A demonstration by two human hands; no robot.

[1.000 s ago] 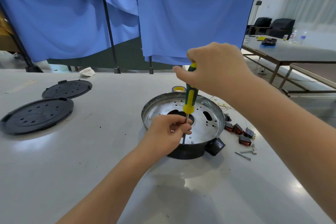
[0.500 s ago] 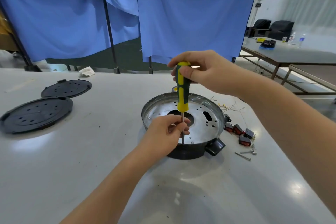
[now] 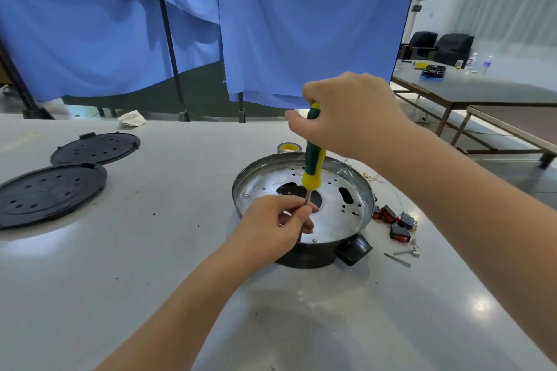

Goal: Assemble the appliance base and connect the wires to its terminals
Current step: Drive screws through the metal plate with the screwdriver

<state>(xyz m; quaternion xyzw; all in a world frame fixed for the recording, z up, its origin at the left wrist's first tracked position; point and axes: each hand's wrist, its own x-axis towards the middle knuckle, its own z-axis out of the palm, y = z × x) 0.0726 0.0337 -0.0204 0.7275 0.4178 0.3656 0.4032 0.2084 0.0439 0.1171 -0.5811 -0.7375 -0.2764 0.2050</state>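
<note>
Black-walled appliance base (image 3: 304,256) with a perforated metal plate sits mid-table. At its near edge the left hand (image 3: 275,227) pinches the shaft of a green-and-yellow screwdriver (image 3: 313,156); above the base, the right hand (image 3: 352,111) grips the handle. Fastening appears under way. Right of the base lie loose switches (image 3: 394,221), screws (image 3: 402,256) and thin wires (image 3: 373,178), so wiring seemingly remains. Far left of it rest two black covers (image 3: 48,190).

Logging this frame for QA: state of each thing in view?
screwdriver: upright, tip down in the base
appliance base: on table, metal plate up
right hand: grips screwdriver handle
left hand: pinches the shaft
black covers: off, lying flat
switches: loose on table
</note>
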